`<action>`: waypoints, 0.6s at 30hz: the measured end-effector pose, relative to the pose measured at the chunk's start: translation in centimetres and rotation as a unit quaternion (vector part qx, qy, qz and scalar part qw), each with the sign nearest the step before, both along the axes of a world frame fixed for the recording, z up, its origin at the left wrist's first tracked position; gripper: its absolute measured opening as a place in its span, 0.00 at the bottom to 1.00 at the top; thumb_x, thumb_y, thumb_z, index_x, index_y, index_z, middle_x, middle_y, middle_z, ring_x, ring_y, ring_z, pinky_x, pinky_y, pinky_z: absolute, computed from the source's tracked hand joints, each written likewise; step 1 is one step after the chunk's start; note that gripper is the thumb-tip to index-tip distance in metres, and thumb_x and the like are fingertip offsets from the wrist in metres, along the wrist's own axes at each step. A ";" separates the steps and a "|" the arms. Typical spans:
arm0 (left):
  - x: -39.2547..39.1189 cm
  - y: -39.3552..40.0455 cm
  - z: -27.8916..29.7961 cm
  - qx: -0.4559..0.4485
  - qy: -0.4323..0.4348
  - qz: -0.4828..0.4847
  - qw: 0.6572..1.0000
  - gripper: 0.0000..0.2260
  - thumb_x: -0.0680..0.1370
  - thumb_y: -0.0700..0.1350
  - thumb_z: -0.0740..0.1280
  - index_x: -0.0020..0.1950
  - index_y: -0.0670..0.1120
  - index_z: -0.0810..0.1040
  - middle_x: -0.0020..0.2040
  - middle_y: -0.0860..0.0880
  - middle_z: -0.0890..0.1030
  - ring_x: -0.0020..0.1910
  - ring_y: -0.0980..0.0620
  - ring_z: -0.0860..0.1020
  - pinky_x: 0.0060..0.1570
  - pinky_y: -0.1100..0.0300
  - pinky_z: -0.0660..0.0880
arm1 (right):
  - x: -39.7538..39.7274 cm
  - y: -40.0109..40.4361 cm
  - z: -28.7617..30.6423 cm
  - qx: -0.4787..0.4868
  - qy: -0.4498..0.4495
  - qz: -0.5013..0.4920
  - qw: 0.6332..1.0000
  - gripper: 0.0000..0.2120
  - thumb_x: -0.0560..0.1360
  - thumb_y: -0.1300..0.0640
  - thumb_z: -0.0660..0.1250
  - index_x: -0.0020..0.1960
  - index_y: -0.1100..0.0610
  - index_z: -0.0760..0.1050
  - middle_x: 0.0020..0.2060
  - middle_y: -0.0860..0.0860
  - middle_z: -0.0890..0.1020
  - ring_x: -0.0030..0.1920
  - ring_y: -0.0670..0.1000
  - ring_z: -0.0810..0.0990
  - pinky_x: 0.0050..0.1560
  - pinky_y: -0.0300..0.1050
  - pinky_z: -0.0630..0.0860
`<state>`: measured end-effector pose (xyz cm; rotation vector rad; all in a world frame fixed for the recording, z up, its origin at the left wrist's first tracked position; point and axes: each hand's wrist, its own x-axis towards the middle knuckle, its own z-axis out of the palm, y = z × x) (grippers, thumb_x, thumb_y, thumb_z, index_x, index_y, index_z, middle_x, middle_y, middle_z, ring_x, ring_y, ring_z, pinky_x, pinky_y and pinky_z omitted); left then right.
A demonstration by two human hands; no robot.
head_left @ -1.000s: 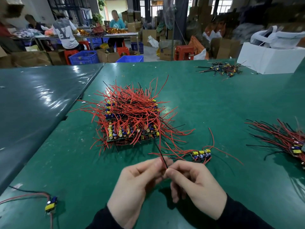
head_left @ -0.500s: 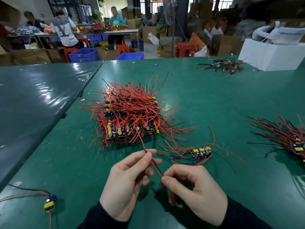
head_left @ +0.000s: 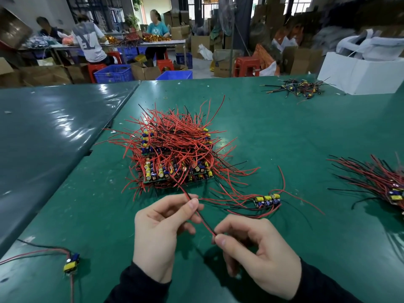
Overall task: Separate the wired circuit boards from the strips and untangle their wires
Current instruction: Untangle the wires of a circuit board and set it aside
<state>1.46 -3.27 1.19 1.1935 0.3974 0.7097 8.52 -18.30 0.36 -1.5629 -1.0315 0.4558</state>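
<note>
Since a second ago the hands have drawn apart, stretching a red-and-black wire pair [head_left: 202,217] taut between them. A lone board [head_left: 71,262] lies far left. The left hand [head_left: 160,232] pinches the pair between thumb and forefinger; behind it sits the pile [head_left: 175,154] the pair runs into. The right hand [head_left: 258,252] pinches the pair's free end. A short strip [head_left: 267,201] lies beyond it. The wires look light, limp and springy, probably weak at the solder joints; better to grip near the board.

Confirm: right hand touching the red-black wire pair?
Touching. Head view shows right hand pinching the end of the wire pair between thumb and forefinger.
</note>
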 end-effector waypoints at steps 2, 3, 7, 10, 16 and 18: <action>-0.1 -0.2 0.0 0.024 -0.009 0.008 1.000 0.05 0.62 0.37 0.71 0.36 0.39 0.84 0.30 0.39 0.81 0.24 0.53 0.76 0.23 0.66 0.71 | 0.0 -0.1 0.0 -0.008 -0.027 0.007 1.000 0.06 0.76 0.56 0.64 0.41 0.55 0.74 0.23 0.53 0.78 0.23 0.46 0.74 0.30 0.39 0.71; -0.1 -0.2 0.0 0.033 -0.012 0.011 0.999 0.05 0.61 0.37 0.71 0.36 0.39 0.84 0.30 0.39 0.81 0.24 0.52 0.76 0.24 0.66 0.72 | 0.0 -0.1 0.0 -0.011 -0.035 0.009 0.999 0.06 0.77 0.56 0.63 0.41 0.54 0.74 0.23 0.53 0.78 0.23 0.46 0.74 0.29 0.40 0.71; 0.0 0.7 0.2 0.017 -0.028 0.047 0.998 0.07 0.64 0.35 0.71 0.40 0.39 0.83 0.31 0.41 0.82 0.24 0.53 0.76 0.24 0.67 0.72 | 0.1 -0.1 -0.2 -0.026 -0.040 0.011 0.999 0.06 0.77 0.55 0.64 0.41 0.53 0.74 0.24 0.52 0.78 0.24 0.46 0.75 0.30 0.43 0.73; 0.1 1.1 0.1 0.017 -0.038 0.097 0.994 0.07 0.67 0.30 0.69 0.38 0.40 0.82 0.30 0.43 0.81 0.23 0.54 0.75 0.24 0.67 0.71 | 0.0 0.0 -0.4 -0.036 -0.040 0.031 0.998 0.07 0.77 0.55 0.63 0.40 0.51 0.74 0.24 0.52 0.78 0.24 0.46 0.74 0.31 0.44 0.73; 0.1 1.4 -0.1 -0.006 -0.031 0.098 0.995 0.10 0.70 0.29 0.68 0.35 0.42 0.83 0.29 0.43 0.81 0.22 0.54 0.75 0.23 0.67 0.71 | -0.5 0.1 -0.1 -0.043 -0.030 0.045 0.998 0.07 0.77 0.54 0.63 0.41 0.53 0.74 0.24 0.51 0.78 0.25 0.47 0.74 0.31 0.42 0.72; 0.0 1.5 -0.2 0.000 -0.038 0.115 0.993 0.08 0.71 0.29 0.68 0.36 0.39 0.81 0.28 0.44 0.80 0.21 0.54 0.75 0.22 0.67 0.71 | -0.7 0.1 -0.2 -0.041 -0.028 0.041 0.998 0.06 0.77 0.56 0.63 0.41 0.53 0.73 0.24 0.50 0.77 0.24 0.48 0.74 0.31 0.40 0.71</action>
